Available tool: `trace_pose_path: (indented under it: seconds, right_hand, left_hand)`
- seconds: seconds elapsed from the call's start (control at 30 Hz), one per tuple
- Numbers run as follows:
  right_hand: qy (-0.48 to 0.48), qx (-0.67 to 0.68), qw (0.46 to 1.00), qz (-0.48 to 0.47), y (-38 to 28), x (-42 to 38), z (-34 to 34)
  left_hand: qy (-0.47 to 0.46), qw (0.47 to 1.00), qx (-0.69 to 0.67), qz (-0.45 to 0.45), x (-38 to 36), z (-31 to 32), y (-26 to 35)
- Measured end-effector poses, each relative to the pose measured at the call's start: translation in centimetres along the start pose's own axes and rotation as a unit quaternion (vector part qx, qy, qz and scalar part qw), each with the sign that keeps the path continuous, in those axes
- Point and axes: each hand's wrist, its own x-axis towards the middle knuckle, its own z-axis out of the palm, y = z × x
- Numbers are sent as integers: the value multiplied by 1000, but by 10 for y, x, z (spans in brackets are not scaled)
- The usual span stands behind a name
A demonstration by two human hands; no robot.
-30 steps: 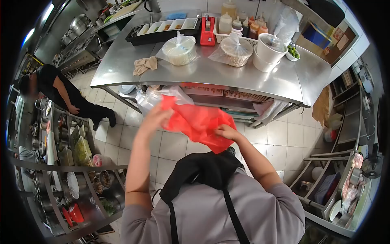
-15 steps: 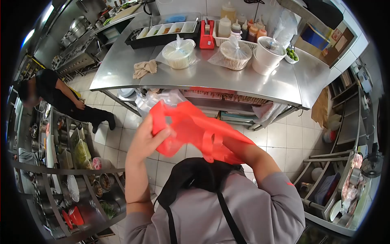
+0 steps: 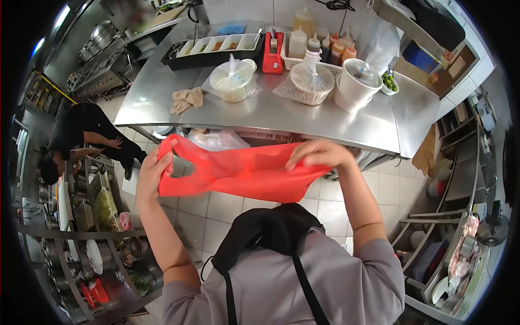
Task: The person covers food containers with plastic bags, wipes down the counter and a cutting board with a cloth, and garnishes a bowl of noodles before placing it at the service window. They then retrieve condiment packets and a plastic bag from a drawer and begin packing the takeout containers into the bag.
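Observation:
A red carrier bag (image 3: 244,168) with handle loops is stretched sideways in front of my body, above the floor. On its left end, my left hand (image 3: 154,172) is closed around a handle, with the thumb over the material. At the other end, my right hand (image 3: 322,154) has its fingers curled over the bag's upper edge; part of the grip is blurred. Beyond the bag, on the steel counter (image 3: 271,116), stand a white tub in a clear knotted bag (image 3: 233,84), a second bagged bowl (image 3: 311,86) and stacked white tubs (image 3: 357,81).
A cloth (image 3: 187,100) lies at the counter's left. Behind are a condiment tray (image 3: 216,46), a red dispenser-like holder (image 3: 273,52) and several sauce bottles (image 3: 338,51). A person in black (image 3: 92,127) bends over the left-hand food station (image 3: 103,203). Shelving (image 3: 433,254) stands at right.
My right hand has come out from inside the bag to its right upper edge. My left hand has moved left, and the bag is spread wider. The person in black bends lower.

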Motion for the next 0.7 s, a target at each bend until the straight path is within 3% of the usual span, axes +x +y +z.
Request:
trace_pose_path:
  seconds: [0.03, 0.07, 0.13, 0.23, 0.4, 0.57, 0.7]
  right_hand:
    - [61, 40, 996, -48, -12, -1, -18]
    - [161, 22, 986, -22, -25, -1, -32]
    - [367, -160, 913, 84, -26, 6, -71]
    - [446, -143, 878, 101, 3, 39, -119]
    - [319, -103, 938, 92, 51, 150, -144]
    - [390, -51, 912, 120, 117, 250, -149]
    - [299, -62, 936, 174, 127, 284, -146]
  left_hand:
    - [7, 1000, -3, 14, 2, 6, 10]
    - [13, 1000, -6, 24, 4, 12, 20]
    - [34, 998, -25, 39, 2, 27, 40]
    - [70, 990, -83, 90, 3, 35, 54]
    - [111, 963, -198, 148, 3, 35, 62]
    - [189, 948, -219, 132, 3, 25, 55]
    - [222, 944, -223, 103, 10, 23, 57]
